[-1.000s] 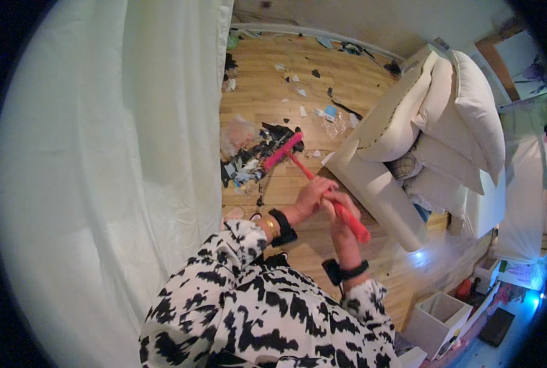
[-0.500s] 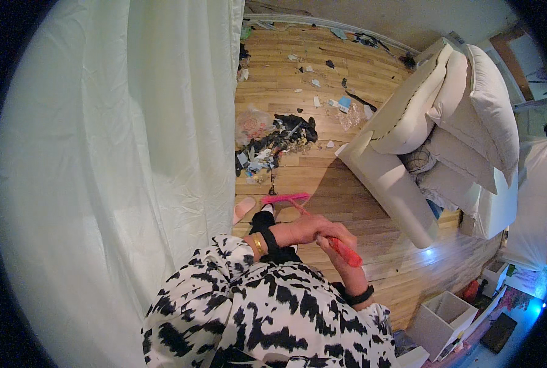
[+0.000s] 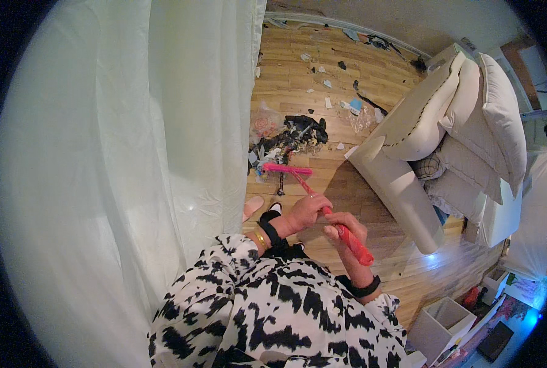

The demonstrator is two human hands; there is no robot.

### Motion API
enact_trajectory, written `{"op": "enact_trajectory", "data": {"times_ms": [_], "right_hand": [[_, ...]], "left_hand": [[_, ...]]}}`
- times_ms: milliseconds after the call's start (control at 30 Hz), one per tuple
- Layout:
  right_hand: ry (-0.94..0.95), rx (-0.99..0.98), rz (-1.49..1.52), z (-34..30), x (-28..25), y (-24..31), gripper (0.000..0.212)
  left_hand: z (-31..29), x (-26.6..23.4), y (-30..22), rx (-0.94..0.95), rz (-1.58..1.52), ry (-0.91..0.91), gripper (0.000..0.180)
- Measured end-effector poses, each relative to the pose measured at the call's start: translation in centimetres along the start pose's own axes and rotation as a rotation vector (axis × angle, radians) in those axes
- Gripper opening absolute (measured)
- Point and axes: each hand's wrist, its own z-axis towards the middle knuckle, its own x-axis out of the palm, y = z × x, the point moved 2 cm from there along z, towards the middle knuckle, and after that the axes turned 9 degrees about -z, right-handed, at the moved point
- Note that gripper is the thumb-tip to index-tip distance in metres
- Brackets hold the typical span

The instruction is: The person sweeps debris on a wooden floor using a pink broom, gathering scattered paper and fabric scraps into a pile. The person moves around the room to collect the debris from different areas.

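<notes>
Both my hands are closed round the red handle of a broom (image 3: 358, 248). My left hand (image 3: 309, 211) grips it lower down, on the side toward the broom head. Higher up, close to the thick end of the handle, my right hand (image 3: 348, 228) holds on. The pink broom head (image 3: 287, 169) lies at the near edge of a heap of litter (image 3: 298, 136), ahead of my feet. Black plastic, paper scraps and fine crumbs make up that heap. A clear patterned plastic bag (image 3: 266, 122) rests against its left side.
A long white curtain (image 3: 120, 153) hangs along my left. To the right stands a cream sofa (image 3: 402, 196) piled with cushions (image 3: 500, 116). Scraps, including a blue and white packet (image 3: 354, 105), dot the wooden floor (image 3: 292, 55) farther off. A white box (image 3: 442, 328) sits at lower right.
The broom head has moved away from my feet, forward to the heap's near edge. Both hands have shifted with the handle, and my left hand now sits farther forward.
</notes>
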Motion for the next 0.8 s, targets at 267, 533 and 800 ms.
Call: {"op": "enact_trajectory", "data": {"times_ms": [267, 533, 800], "right_hand": [[0.177, -0.166, -0.043, 3.6, -2.0, 2.9, 0.015], [0.342, 0.218, 0.375, 10.1, 4.2, -3.2, 0.016], [0.497, 0.283, 0.35, 22.5, 4.6, -10.4, 0.011]], "left_hand": [[0.4, -3.1, -2.5, -0.003, 0.064, 0.111, 0.024], [1.7, -5.8, 4.1, -0.251, 0.12, -0.235, 0.03], [10.0, -4.3, 20.2, -0.219, -0.552, -0.51, 0.073]]}}
